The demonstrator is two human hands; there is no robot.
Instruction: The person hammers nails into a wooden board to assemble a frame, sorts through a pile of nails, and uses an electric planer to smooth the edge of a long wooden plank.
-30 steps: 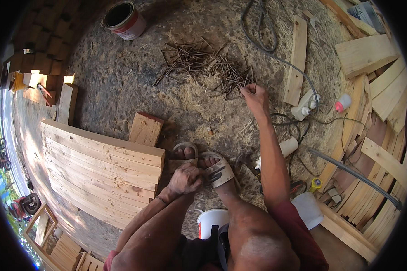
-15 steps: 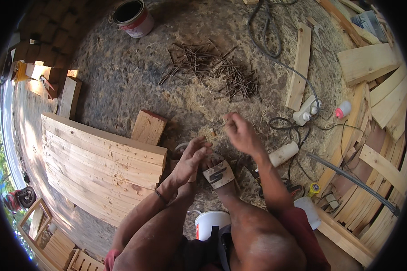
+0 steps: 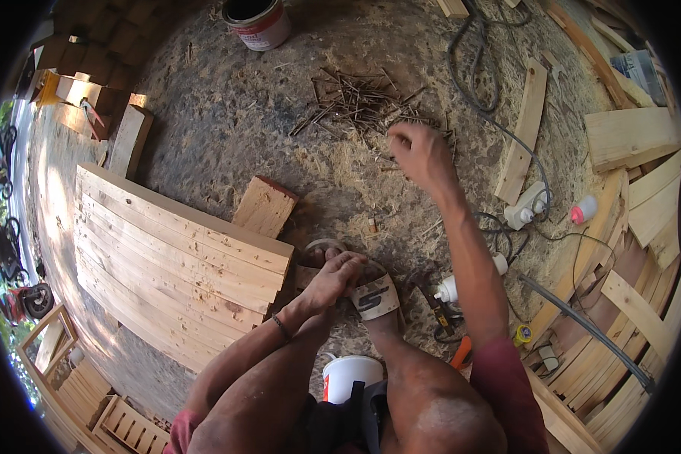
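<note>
A loose heap of long, rusty nails [image 3: 348, 97] lies on the dirt floor at the far middle. My right hand [image 3: 424, 155] is stretched out over the near right edge of this heap. Its fingers are curled together, and whatever may be in them is hidden. Above my sandalled foot rests my left hand [image 3: 336, 281], its fingers bent and pressed together; I cannot make out anything in it. Below that hand, a strapped sandal [image 3: 374, 297] shows on my foot.
Left of my feet lies a stack of planed boards [image 3: 166, 253], with a short wood block [image 3: 265, 208] beside it. A paint can [image 3: 261, 34] stands far off. A white bucket [image 3: 352, 376] sits between my legs. Right are a power strip [image 3: 523, 208], cables, a hammer [image 3: 440, 318] and planks.
My right hand has moved away from my body to the nail heap. My left hand stays over my foot, slightly lower. The whole view has shifted a little.
</note>
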